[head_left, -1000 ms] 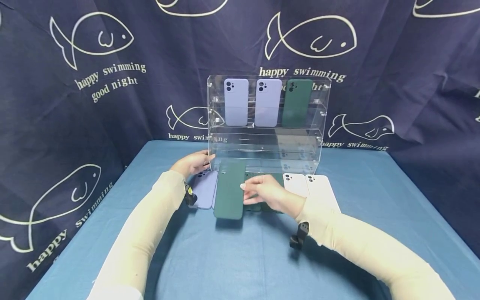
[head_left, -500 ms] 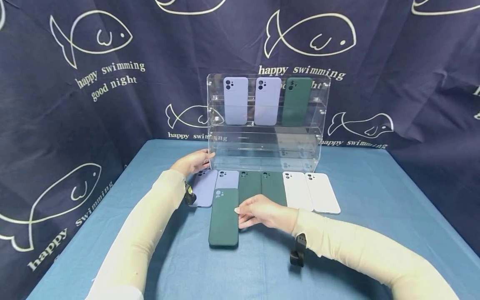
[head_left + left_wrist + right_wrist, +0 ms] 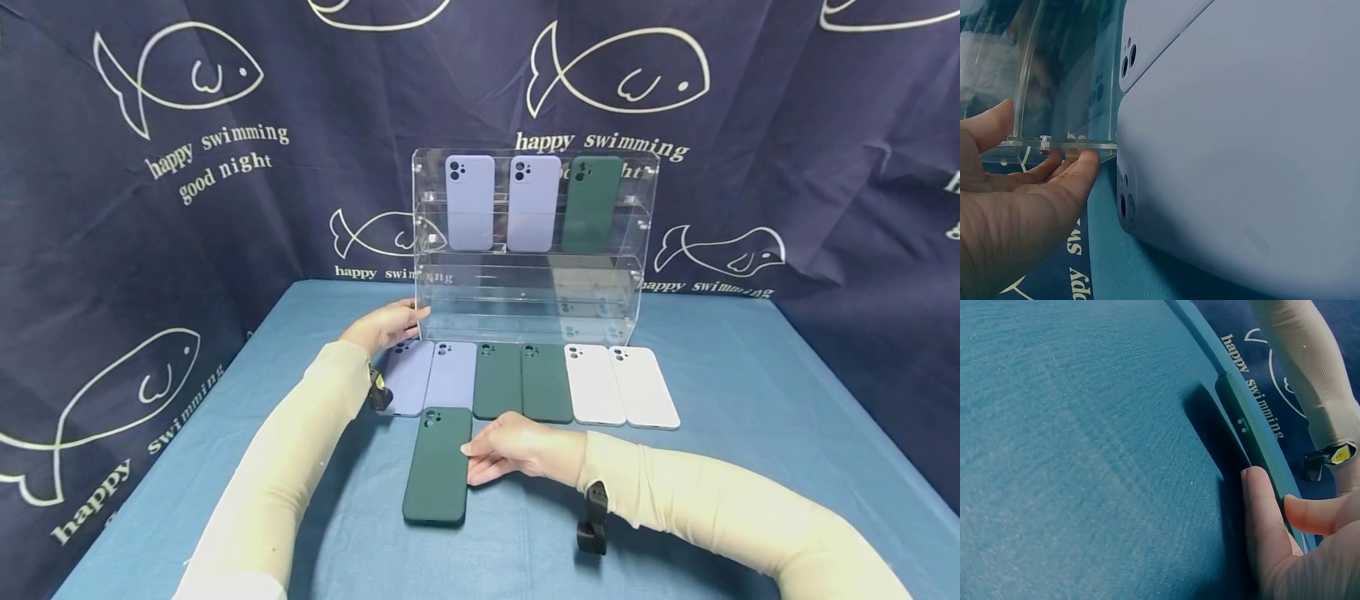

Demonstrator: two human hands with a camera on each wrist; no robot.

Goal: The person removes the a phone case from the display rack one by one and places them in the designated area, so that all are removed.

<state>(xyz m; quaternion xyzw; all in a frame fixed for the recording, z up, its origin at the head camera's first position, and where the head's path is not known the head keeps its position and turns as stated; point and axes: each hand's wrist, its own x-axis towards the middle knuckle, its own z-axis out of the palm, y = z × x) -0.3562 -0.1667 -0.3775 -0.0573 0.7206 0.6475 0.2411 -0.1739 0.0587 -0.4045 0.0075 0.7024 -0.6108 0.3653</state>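
Note:
My right hand pinches a green phone case by its right edge, thumb on the upper face and fingers below. In the right wrist view the green case lies nearly level, its edge slightly above the cloth with a shadow beneath. With my left hand I hold the lower left side of a clear acrylic display stand; the left wrist view has the thumb and fingers on either side of its side panel. Two lavender cases and a green case stand on the top tier.
A row of cases lies before the stand: lavender cases at left, green cases in the middle, white cases at right. Blue cloth covers the table. A dark fish-print curtain hangs behind and at the sides.
My right hand has drawn the green case toward me and lowered it from above the row to the cloth in front. The left hand has stayed on the stand.

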